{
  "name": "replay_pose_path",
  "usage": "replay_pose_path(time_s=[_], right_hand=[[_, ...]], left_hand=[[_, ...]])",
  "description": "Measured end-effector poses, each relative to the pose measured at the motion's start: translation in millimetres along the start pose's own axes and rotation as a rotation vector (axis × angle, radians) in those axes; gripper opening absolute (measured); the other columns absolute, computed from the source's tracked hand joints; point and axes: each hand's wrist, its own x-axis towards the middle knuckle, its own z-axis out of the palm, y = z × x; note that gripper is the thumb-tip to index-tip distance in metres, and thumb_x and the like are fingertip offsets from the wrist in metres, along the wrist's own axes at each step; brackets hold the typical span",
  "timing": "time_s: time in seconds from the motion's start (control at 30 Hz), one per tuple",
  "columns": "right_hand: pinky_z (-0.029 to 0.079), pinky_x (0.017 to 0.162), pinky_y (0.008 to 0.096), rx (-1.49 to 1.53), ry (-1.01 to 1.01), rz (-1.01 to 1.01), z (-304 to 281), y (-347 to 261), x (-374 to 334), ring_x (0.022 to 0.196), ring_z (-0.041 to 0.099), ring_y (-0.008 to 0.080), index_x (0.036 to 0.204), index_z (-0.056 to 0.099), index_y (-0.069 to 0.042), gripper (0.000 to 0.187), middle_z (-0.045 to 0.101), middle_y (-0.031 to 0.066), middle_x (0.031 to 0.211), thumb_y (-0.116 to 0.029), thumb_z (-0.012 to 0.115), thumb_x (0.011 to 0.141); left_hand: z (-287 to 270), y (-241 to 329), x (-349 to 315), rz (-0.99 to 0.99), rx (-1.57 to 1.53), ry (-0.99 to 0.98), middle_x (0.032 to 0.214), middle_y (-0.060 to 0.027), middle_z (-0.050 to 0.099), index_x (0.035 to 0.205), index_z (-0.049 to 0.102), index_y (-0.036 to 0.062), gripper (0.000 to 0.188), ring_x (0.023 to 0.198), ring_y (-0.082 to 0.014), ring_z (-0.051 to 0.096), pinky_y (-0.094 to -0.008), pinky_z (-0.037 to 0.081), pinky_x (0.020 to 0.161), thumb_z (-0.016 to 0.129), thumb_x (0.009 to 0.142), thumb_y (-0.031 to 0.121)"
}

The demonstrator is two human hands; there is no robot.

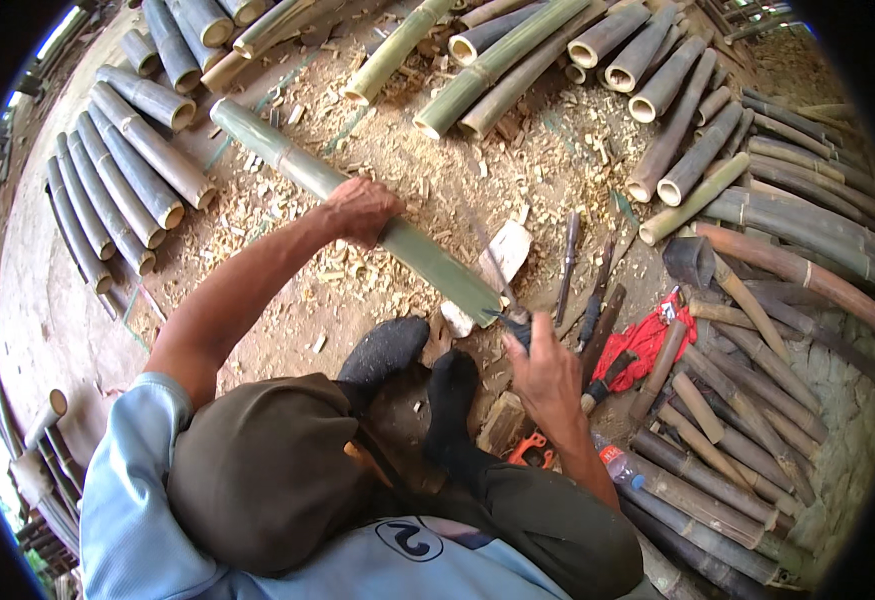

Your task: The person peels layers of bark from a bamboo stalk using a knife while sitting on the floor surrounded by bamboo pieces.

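A green bamboo pole [427,262] lies slantwise from the far left toward my feet. My left hand [362,212] is wrapped over its middle from above. At the pole's near end, my right hand [545,375] is closed around the dark handle of a knife [517,328]. Its narrow blade seems to point away from me, past a pale flat slab [510,250]. The pole's near end looks jagged beside the knife. My dark-covered feet [454,400] are close to that end.
Wood shavings [407,155] cover the ground. Cut bamboo lengths [137,190] lie left, ahead and right. Right of the pole are a slim long-handled tool [568,262], a red cloth [639,350] and an orange tool [531,450]. A plastic bottle [617,465] is by my right forearm.
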Motion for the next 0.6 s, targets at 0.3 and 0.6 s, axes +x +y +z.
replay_pose_path(time_s=[0.3,0.6], right_hand=[[0.049,0.074,0.0619,-0.183,-0.27,0.219,28,62,1,0.081,0.066,0.0524,0.111,0.047,0.003,0.038,0.068,0.0321,0.089,-0.031,0.059,0.099],[0.053,0.064,0.053,0.087,0.176,-0.151,16,38,-12,0.078,0.069,0.0461,0.11,0.048,-0.002,0.034,0.068,0.0277,0.082,-0.029,0.064,0.098]], left_hand=[[-8,7,9,-0.005,0.05,-0.008,0.089,-0.0038,0.072,0.094,0.067,0.0157,0.034,0.081,-0.021,0.068,-0.0403,0.055,0.088,0.085,0.065,0.016],[-3,19,-15,0.094,0.046,0.373,0.091,-0.0055,0.065,0.093,0.059,0.0126,0.025,0.093,-0.0225,0.066,-0.042,0.05,0.089,0.077,0.076,0.015]])
